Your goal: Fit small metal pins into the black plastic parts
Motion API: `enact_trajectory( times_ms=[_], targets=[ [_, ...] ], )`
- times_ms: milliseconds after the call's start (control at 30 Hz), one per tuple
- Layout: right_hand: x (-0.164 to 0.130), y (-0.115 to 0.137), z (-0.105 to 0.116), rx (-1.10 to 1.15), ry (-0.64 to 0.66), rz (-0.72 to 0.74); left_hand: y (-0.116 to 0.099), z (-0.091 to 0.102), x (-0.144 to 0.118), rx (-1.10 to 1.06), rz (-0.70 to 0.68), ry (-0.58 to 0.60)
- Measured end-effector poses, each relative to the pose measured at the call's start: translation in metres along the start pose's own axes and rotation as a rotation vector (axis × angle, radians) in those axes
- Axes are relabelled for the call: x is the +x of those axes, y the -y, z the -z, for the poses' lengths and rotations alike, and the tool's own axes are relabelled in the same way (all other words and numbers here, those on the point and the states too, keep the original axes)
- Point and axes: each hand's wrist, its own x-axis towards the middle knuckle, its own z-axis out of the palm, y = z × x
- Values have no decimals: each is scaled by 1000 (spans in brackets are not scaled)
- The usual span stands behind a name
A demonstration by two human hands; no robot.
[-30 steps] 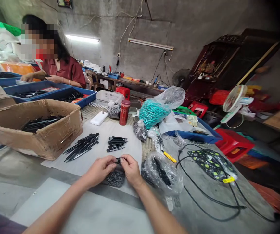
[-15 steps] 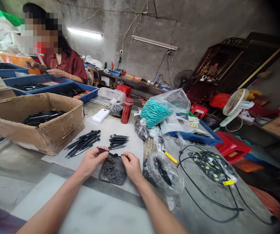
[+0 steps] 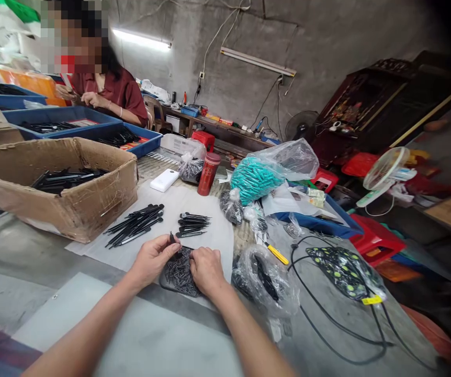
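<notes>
- Left hand (image 3: 153, 259): fingers pinched together on a small black pen part (image 3: 171, 238), whose tip sticks up just above the fingertips; hand rests at the left edge of the black tray.
- Right hand (image 3: 205, 269): palm down, fingers curled onto the pile of small dark pieces; whether anything is gripped under them cannot be told.
- Black tray (image 3: 178, 275): shallow, lying on the white sheet between the two hands, filled with small dark pieces.
- White sheet (image 3: 217, 238): spread on the surface (image 3: 33, 262) under the tray and the pens.
- Long black pens (image 3: 135, 225): loose bundle on the sheet, beyond the left hand.
- Short black pens (image 3: 192, 224): small neat row on the sheet, just beyond the tray.
- Cardboard box (image 3: 92, 201): left of the sheet, open, black pens inside.
- Clear plastic bag (image 3: 267, 280): just right of the right hand, black parts inside.
- Bag of teal parts (image 3: 255, 180): further back on the surface.
- Red flask (image 3: 209, 174): upright, beside a white power bank (image 3: 165, 180).
- Yellow-handled tool (image 3: 277, 254): behind the clear bag.
- Black cable (image 3: 327, 324): looped at the right.
- Another person (image 3: 111, 94): seated at the far left behind blue trays (image 3: 92, 128), hands raised.
</notes>
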Motion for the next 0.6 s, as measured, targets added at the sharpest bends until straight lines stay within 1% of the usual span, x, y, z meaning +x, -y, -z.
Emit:
enact_trajectory(
  times_ms=[167, 300, 433, 600],
  targets=[
    [0, 2, 4, -54, 51, 10, 3, 0, -2, 60, -16, 11],
    [0, 2, 6, -51, 64, 20, 3, 0, -3, 47, -1, 25],
    [-3, -1, 6, 32, -19, 61, 2, -2, -4, 76, 9, 43],
    [-7, -3, 5, 195, -164, 219, 6, -5, -4, 275, -75, 70]
  ],
)
